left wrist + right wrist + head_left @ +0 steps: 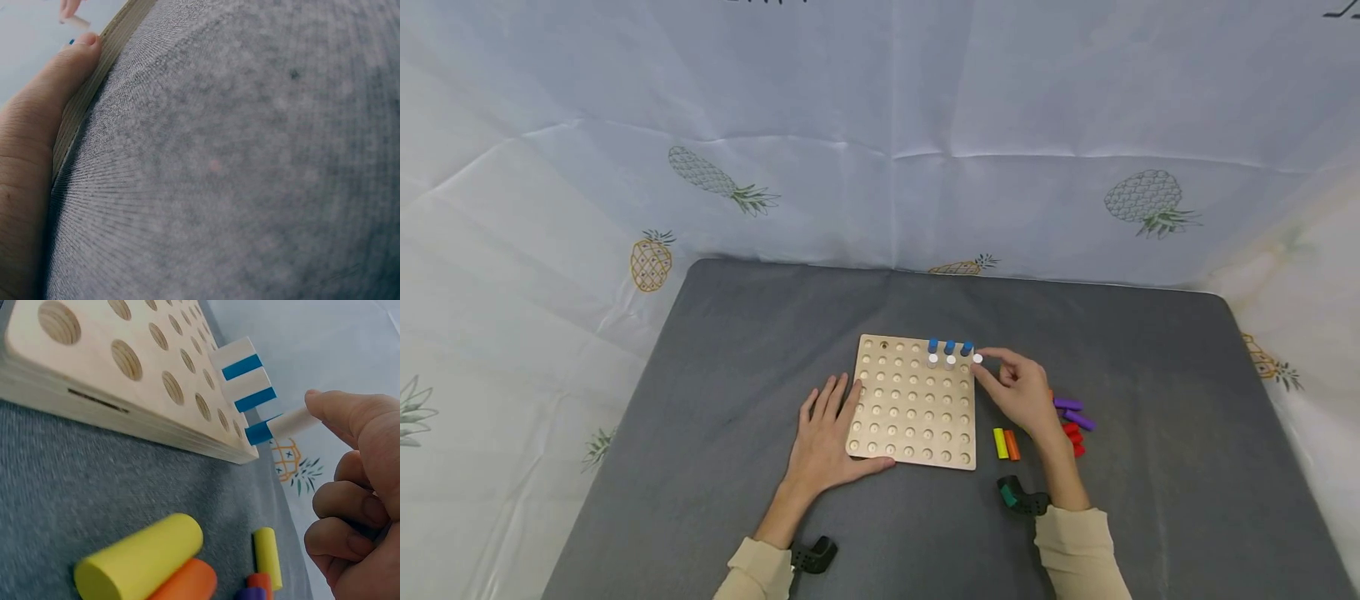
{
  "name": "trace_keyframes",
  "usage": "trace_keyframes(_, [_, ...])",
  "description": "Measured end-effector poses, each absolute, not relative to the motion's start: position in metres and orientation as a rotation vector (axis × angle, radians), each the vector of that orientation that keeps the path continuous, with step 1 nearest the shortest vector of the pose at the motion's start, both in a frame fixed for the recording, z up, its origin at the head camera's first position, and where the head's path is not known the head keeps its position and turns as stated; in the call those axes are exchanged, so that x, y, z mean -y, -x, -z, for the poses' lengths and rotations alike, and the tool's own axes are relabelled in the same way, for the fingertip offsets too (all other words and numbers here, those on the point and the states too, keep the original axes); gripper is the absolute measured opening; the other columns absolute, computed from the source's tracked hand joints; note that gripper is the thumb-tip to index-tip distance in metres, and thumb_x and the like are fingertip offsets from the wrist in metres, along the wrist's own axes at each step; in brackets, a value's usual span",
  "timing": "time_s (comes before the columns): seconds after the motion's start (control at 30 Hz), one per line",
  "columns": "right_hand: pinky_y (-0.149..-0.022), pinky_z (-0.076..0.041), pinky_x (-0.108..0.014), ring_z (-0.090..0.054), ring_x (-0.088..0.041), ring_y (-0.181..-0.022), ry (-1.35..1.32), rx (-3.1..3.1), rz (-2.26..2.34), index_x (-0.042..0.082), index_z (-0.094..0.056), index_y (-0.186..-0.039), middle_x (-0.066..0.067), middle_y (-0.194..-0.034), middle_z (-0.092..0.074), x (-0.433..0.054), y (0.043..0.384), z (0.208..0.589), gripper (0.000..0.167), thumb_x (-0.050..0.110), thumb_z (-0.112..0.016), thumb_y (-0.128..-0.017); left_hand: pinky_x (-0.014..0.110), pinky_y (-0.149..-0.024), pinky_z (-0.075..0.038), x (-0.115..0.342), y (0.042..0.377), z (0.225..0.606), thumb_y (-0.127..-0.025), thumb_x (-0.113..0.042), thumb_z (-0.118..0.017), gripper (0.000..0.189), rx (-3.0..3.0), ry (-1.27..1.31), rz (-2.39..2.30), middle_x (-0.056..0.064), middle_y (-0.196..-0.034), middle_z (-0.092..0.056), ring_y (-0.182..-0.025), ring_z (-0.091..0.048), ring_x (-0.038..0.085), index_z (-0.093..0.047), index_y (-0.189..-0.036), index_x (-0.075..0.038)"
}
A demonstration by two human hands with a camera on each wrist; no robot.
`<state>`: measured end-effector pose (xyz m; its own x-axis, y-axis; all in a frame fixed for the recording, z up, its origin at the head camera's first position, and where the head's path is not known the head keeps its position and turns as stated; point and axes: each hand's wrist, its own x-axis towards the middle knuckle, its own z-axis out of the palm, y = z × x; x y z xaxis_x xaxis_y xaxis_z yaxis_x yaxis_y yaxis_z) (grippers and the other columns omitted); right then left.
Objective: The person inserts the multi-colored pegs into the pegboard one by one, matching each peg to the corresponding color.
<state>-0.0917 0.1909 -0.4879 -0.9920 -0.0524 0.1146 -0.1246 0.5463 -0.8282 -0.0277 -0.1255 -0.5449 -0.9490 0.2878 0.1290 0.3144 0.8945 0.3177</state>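
Between thumb and index finger, my right hand [1021, 396] pinches a white peg [977, 359] at the far right corner of the wooden pegboard [920, 429]. In the right wrist view this white peg [290, 423] is tilted and overlaps a blue peg [258, 433]; my other fingers are curled. Three blue pegs [950, 347] stand in the board's back row, with two white pegs [951, 363] in the row before them. My left hand [827, 446] lies spread at the board's left side, its thumb along the front edge.
Right of the board, a yellow peg [1001, 443] and an orange peg [1012, 445] lie side by side on the grey tabletop [737, 350]. Purple pegs [1078, 418] and red pegs [1072, 433] lie beyond my right wrist. A pineapple-print curtain [895, 208] hangs behind the table.
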Motion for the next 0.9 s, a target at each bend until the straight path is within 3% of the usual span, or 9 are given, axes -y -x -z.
trace_keyframes(0.9, [-0.045,-0.021,-0.020,-0.018,0.001,-0.044,-0.154,2.667,-1.605,0.004,-0.075,-0.118,0.006,-0.055,-0.026,-0.185,0.097,0.506,0.028,0.019,-0.075,-0.094,0.057,-0.123,-0.025,0.125,0.027,0.546,-0.062,-0.084,-0.073,0.129,2.972,0.466,0.507,0.013,-0.166,-0.035,-0.155,-0.033,0.033,-0.028,-0.163,-0.018])
